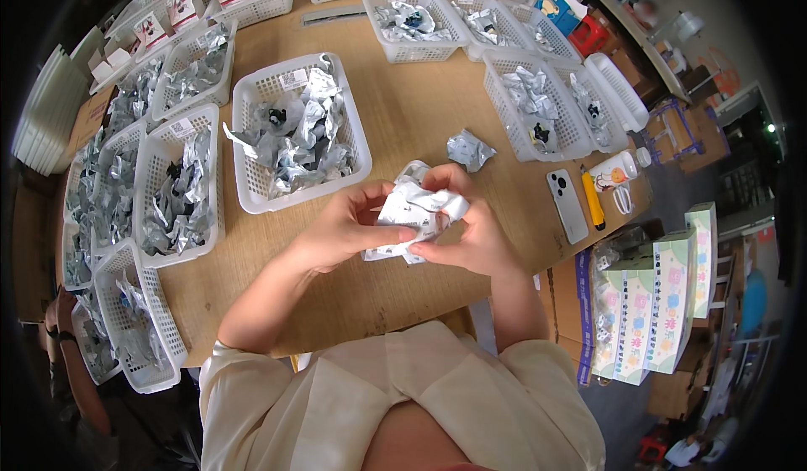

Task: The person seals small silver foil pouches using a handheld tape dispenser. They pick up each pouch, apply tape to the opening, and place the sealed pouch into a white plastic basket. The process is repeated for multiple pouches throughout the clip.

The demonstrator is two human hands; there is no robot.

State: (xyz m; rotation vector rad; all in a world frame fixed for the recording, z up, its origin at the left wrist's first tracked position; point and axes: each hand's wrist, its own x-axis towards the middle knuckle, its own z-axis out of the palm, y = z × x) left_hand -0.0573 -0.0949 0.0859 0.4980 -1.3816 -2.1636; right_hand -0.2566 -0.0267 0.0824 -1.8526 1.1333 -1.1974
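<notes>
Both my hands are closed on a crumpled silver foil pouch (410,210) above the table. My left hand (351,226) pinches its left side, thumb across the printed front. Fingers of my right hand (472,234) grip the folded upper right corner and lower edge. What the pouch contains is hidden. Just beyond my right hand lies another crumpled foil packet (471,150) on the wooden table (412,101). Ahead of my left hand stands a white perforated basket (363,156) heaped with torn-looking foil pouches, a small dark object (276,117) among them.
More foil-filled baskets line the left edge (220,210) and far right (504,156). A phone (567,206), a yellow utility knife (593,199) and a white bottle (614,171) lie at the right edge. Pastel boxes (656,303) stand lower right. Another person's arm (80,378) shows lower left.
</notes>
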